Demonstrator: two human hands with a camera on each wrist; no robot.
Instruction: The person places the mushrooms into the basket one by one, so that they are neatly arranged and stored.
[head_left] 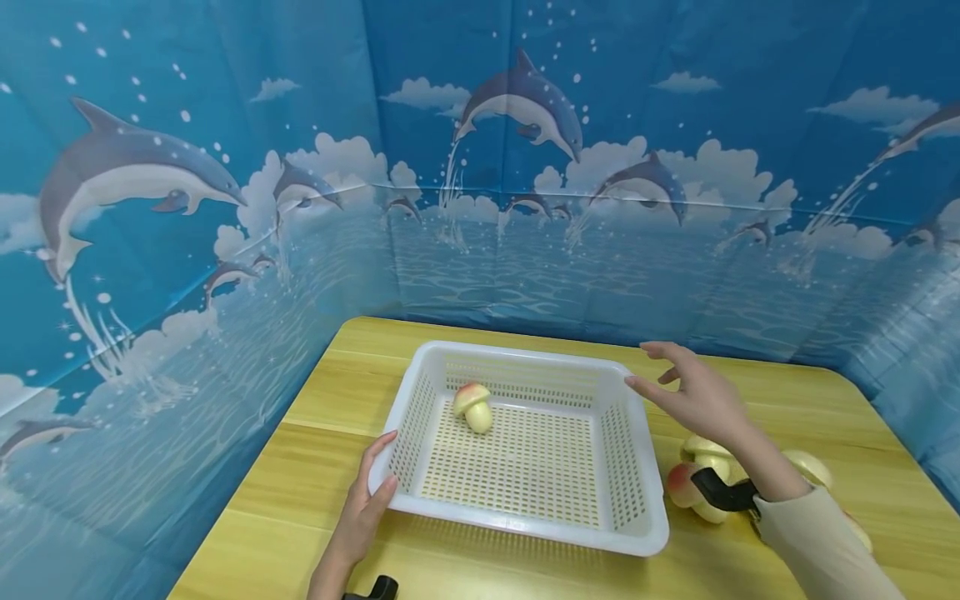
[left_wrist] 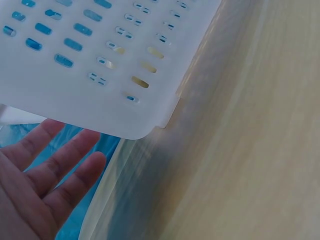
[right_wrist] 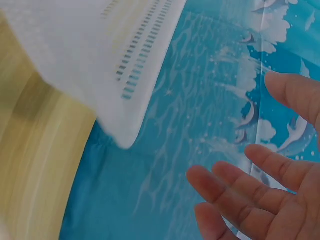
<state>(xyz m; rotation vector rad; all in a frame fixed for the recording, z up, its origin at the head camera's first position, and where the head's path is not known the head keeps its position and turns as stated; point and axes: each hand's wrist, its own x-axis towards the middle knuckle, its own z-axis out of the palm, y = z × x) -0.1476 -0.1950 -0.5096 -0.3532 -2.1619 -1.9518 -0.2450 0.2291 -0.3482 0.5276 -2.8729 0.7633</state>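
Observation:
A white perforated plastic basket [head_left: 517, 522] is on the wooden table, with one toy mushroom [head_left: 474, 408] inside, its cap yellow and reddish. At the basket's left side my left hand [head_left: 360, 512] grips the rim between thumb and fingers. The left wrist view shows three fingers of that hand [left_wrist: 45, 185] against the edge of the basket [left_wrist: 75, 102]. My right hand [head_left: 701, 400] is by the far right corner of the rim, its fingers spread and holding nothing. In the right wrist view a gap separates this hand [right_wrist: 265, 200] from the basket [right_wrist: 132, 132].
Several more toy mushrooms [head_left: 708, 454] lie on the table right of the basket, partly hidden by my right forearm and its black wrist mount [head_left: 723, 492]. Blue cloth [head_left: 480, 275] printed with dolphins stands around the back and sides of the table [head_left: 300, 467].

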